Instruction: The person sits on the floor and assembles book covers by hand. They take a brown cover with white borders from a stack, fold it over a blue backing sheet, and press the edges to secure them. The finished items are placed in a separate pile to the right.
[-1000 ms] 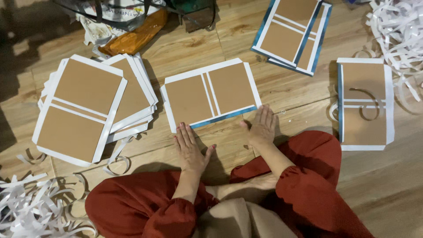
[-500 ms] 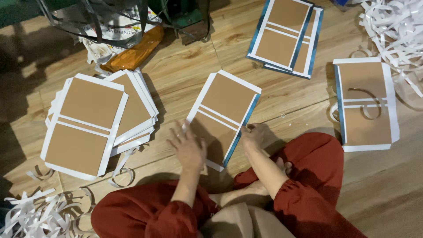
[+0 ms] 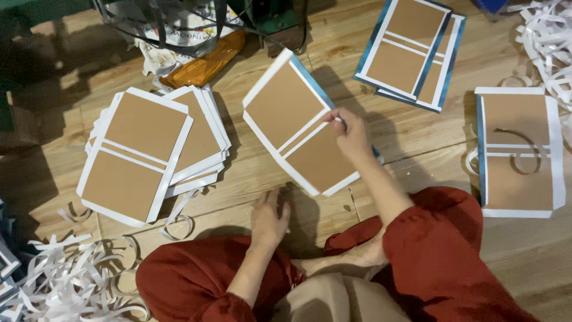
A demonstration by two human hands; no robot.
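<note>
Lifted now, cover board (image 3: 301, 128) tilted, right hand (image 3: 351, 134) pinching its edge, left hand (image 3: 269, 217) empty on floor (image 3: 250, 185)

Right hand (image 3: 351, 134) raised, arm extended forward and to the left from the red sleeve, forearm bare. Fingers curled, thumb and fingertips pinched together at the upper left of the hand; back of hand faces the camera. Left hand (image 3: 269, 219) low, close to the body, palm down, fingers loosely bent and slightly spread, pointing forward. Left forearm bare, running back to the knee.
</note>
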